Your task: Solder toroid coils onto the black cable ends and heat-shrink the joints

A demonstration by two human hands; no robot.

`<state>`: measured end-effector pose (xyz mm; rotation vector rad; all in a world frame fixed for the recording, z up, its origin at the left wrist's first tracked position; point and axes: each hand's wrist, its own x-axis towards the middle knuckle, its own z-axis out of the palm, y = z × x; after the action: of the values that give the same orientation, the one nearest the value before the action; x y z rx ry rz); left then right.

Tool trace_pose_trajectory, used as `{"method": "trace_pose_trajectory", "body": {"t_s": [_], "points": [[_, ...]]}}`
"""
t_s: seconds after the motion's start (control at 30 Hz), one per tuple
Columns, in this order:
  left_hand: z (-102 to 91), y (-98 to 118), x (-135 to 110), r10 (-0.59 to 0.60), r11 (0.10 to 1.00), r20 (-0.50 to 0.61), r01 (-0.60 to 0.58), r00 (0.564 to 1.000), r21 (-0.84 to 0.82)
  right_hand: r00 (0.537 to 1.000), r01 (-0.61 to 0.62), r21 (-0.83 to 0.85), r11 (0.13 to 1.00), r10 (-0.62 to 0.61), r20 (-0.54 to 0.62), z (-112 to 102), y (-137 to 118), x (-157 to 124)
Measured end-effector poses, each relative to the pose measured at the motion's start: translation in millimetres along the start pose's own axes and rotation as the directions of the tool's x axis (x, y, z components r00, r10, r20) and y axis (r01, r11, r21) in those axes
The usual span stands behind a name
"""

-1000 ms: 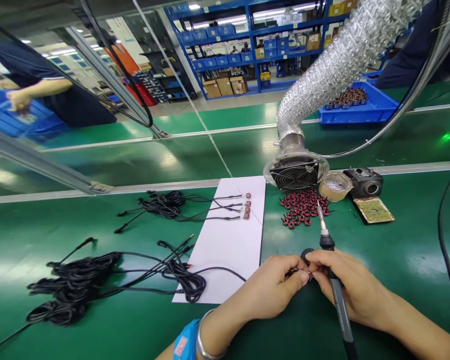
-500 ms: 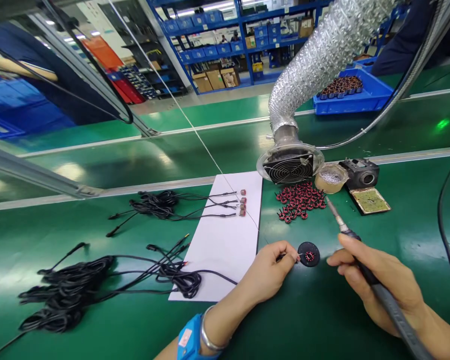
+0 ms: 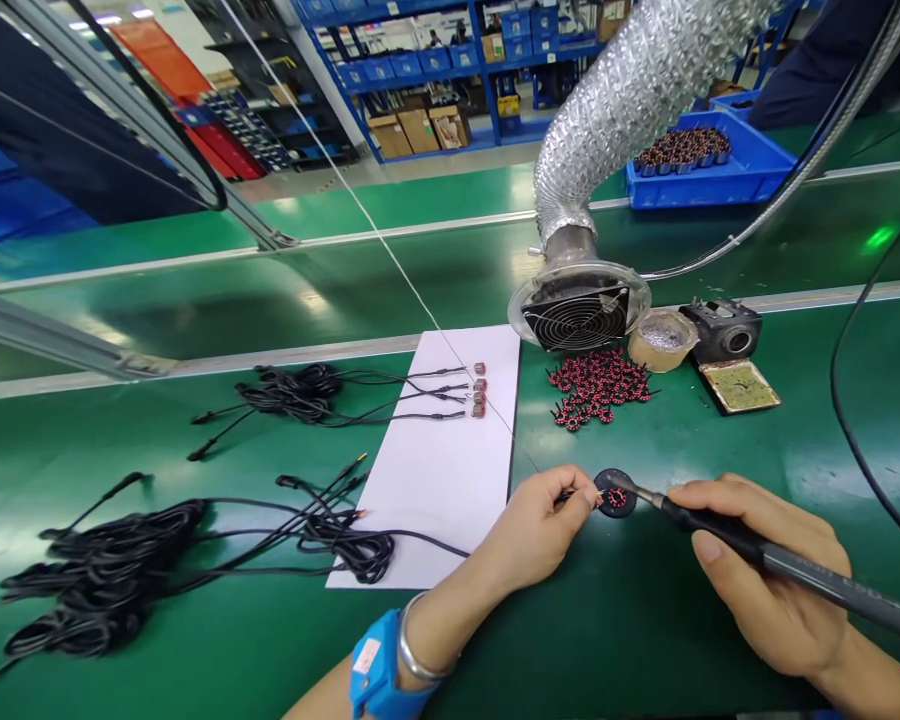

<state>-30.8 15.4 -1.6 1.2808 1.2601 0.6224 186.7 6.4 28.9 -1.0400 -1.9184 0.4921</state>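
Note:
My left hand [image 3: 544, 520] is closed in a pinch on a thin cable end [image 3: 565, 495], whose pale tip pokes out toward a round black disc [image 3: 610, 478]. A small red-and-black ring-shaped coil [image 3: 616, 498] lies on that disc. In my right hand [image 3: 772, 580] is a soldering iron [image 3: 750, 545], gripped like a pen. Its metal tip points left and reaches over the disc by the coil; whether it touches is too small to tell. A thin pale wire [image 3: 412, 290] runs down from above toward my left fingers, its lower end hard to follow.
Many red coils [image 3: 600, 385] lie below a fume extractor fan [image 3: 577, 318]. Right of it stand a round tub [image 3: 661, 340], a black iron stand [image 3: 724, 330] and a yellowish sponge [image 3: 740, 387]. Black cables [image 3: 112, 560] and a white sheet [image 3: 420, 480] lie left.
The soldering iron has swung down and left, from above the coil's right side to its tip over the disc. My left hand stays beside the disc. The view has shifted slightly.

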Motion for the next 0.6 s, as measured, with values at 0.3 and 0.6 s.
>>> {"method": "trace_pose_trajectory", "body": {"t_s": [0.3, 0.6], "points": [[1.9, 10, -9, 0.081, 0.992, 0.002, -0.081, 0.997, 0.095, 0.982, 0.054, 0.05, 0.997, -0.062, 0.177, 30, 10, 14], [-1.6, 8, -10, 0.135, 0.975, 0.028, -0.138, 0.99, 0.172, 0.948, 0.238, -0.033, 0.971, -0.225, 0.223, 38, 16, 10]]}}
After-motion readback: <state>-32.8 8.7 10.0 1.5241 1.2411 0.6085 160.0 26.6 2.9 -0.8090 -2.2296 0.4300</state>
